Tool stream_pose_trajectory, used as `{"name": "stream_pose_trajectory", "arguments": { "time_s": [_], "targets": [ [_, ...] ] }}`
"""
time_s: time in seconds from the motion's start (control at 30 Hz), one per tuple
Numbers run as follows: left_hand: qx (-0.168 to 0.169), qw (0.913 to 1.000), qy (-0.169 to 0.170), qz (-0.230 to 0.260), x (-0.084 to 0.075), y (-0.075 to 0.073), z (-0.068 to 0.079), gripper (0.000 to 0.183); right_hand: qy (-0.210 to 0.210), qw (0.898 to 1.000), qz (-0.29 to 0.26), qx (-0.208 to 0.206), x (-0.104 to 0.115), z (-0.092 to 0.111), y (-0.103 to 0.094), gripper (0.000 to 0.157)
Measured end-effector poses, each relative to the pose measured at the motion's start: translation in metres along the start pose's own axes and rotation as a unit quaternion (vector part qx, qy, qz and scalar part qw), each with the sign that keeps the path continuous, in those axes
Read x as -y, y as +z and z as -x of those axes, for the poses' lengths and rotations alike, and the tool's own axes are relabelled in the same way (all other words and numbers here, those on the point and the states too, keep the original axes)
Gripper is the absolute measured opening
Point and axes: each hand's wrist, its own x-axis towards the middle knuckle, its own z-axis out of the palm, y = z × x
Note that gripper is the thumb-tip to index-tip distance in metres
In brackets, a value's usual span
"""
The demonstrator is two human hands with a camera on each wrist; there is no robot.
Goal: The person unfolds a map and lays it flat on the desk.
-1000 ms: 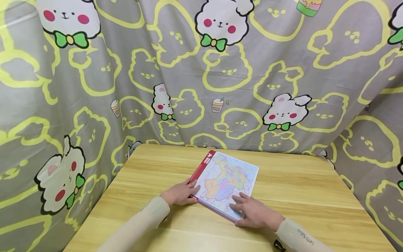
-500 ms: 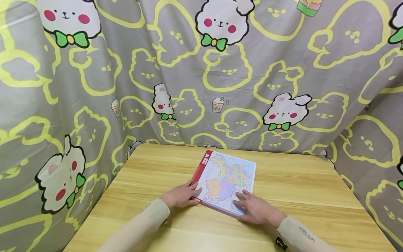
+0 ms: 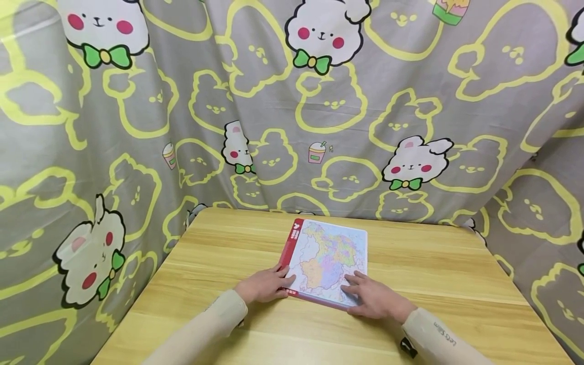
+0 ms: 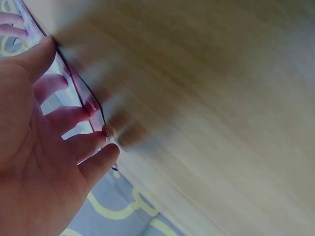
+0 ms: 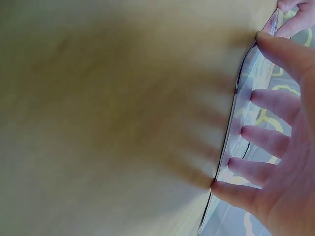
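A flat box with a colourful map (image 3: 326,263) on its face and a red strip down its left side lies on the wooden table. My left hand (image 3: 266,285) rests at its near left corner, fingers on the red strip and thumb by the near edge. At the near right corner, my right hand (image 3: 376,296) lies with spread fingers on the map and its thumb at the near edge. In the left wrist view, the left fingers (image 4: 74,120) reach along the box's side. The right fingers (image 5: 263,140) touch the glossy face in the right wrist view.
A pale wooden table (image 3: 219,238) spreads around the box on all sides. Behind it and at both sides hangs a grey curtain (image 3: 274,111) with yellow outlines and cartoon rabbits.
The box has turned a little counterclockwise, so its near edge is closer to level. Its far right corner has shifted left and away. Both hands have stayed on it, moving slightly.
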Motion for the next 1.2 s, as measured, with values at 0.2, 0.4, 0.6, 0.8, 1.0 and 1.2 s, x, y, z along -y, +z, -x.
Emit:
{"name": "stream_pose_trajectory", "arguments": {
  "time_s": [0.2, 0.4, 0.6, 0.8, 1.0, 1.2],
  "targets": [
    [-0.003, 1.0000, 0.001, -0.007, -0.003, 0.002, -0.002, 0.050, 0.000, 1.000, 0.010, -0.006, -0.009, -0.003, 0.001, 0.058],
    [0.001, 1.0000, 0.003, -0.006, -0.008, 0.000, -0.004, 0.050, -0.002, 1.000, 0.004, -0.012, -0.018, -0.005, 0.000, 0.058],
    [0.001, 1.0000, -0.004, -0.008, -0.010, -0.001, -0.008, 0.049, -0.001, 1.000, -0.001, -0.016, -0.024, -0.009, -0.003, 0.059],
    [0.002, 0.9999, -0.010, -0.004, -0.010, 0.000, -0.012, 0.049, 0.011, 1.000, -0.017, -0.010, -0.026, -0.009, -0.006, 0.059],
    [0.000, 0.9999, -0.016, -0.001, -0.010, 0.000, -0.014, 0.048, 0.014, 1.000, -0.012, -0.010, -0.028, -0.011, -0.005, 0.059],
    [0.007, 0.9996, -0.025, 0.006, -0.012, -0.001, -0.016, 0.049, 0.015, 1.000, -0.014, -0.013, -0.028, -0.010, -0.004, 0.059]
  ]
}}
